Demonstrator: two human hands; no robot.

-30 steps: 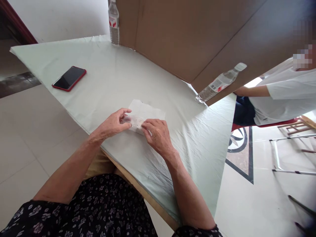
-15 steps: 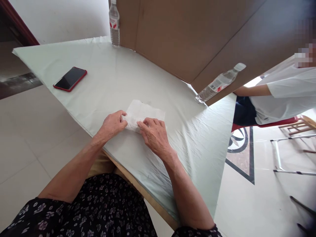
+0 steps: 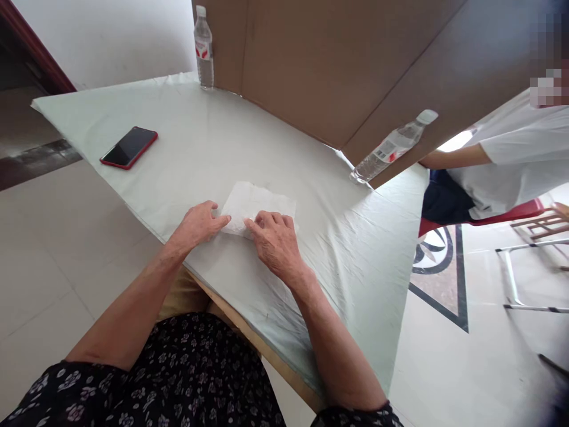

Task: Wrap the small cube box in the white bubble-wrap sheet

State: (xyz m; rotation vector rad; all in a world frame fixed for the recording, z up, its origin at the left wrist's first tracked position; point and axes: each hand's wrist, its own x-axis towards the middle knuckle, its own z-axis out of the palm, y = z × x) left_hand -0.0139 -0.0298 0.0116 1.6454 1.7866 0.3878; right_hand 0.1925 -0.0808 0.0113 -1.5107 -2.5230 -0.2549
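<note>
A thin white sheet that looks like a tissue [image 3: 242, 204] lies on the cloth-covered table in front of me, its near edge creased. My left hand [image 3: 200, 224] is at its left edge, thumb and forefinger apart, with the thumb tip at the sheet's border. Over the near right part rests my right hand [image 3: 276, 242], its fingers curled and its thumb and forefinger pinching the near edge. What lies beneath the right-hand fingers is hidden.
A phone in a red case [image 3: 130, 147] lies at the left. One water bottle [image 3: 203, 56] stands at the back; another bottle [image 3: 393, 148] stands at the right, by a brown cardboard panel [image 3: 320, 65]. A person in a white shirt [image 3: 520, 154] sits beyond.
My left thumb and forefinger have parted and let go of the sheet's left corner. The right hand stays almost in place. The view has shifted slightly.
</note>
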